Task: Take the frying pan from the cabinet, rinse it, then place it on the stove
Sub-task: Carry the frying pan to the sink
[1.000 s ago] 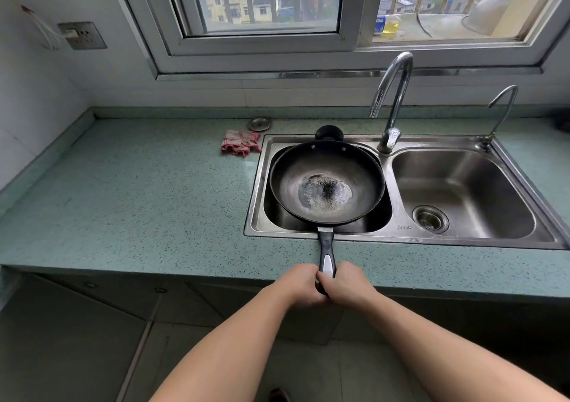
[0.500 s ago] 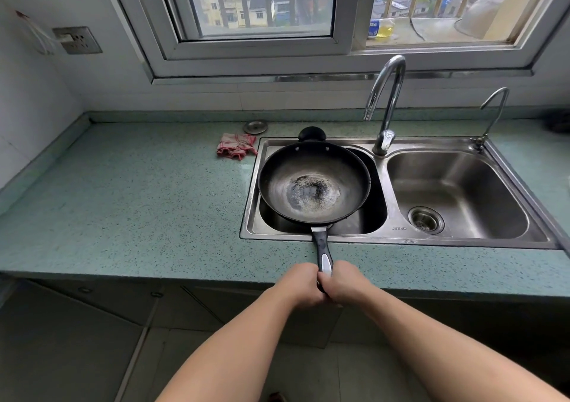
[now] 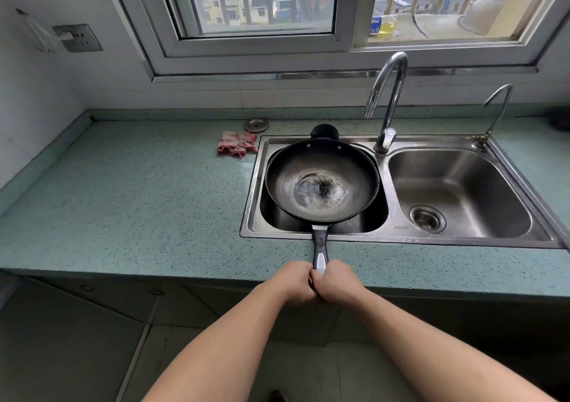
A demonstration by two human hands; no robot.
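Both hands are wrapping round the very end of the pan handle: the left hand (image 3: 291,281) is curling in from one side and the right hand (image 3: 334,281) from the other, knuckles nearly touching, both gripping it just off the front edge of the counter (image 3: 138,201). The handle (image 3: 320,244) is running out across the counter and the front rim of the sink (image 3: 382,238), and the frying pan (image 3: 322,182) is sitting level over the left basin, pretty much filling it. I can't tell whether it's resting on the bottom or hanging just above. Compared with a second ago, honestly not much is changing: the two-handed grip is staying put and the pan is only drifting a touch over that same basin, with most of the apparent shift coming from the head camera. The faucet (image 3: 390,93) is arching up behind the divider, its spout hanging over the back right of that basin, and no water is coming out. The pan's middle is showing a pale, crusty-looking patch. So I'm reading it as cabinet part done, rinse not started, and one hand is going to need to let go for the tap. A pink rag (image 3: 237,147) and a small metal disc (image 3: 256,124) are lying just left of the sink, and no stove is showing anywhere.
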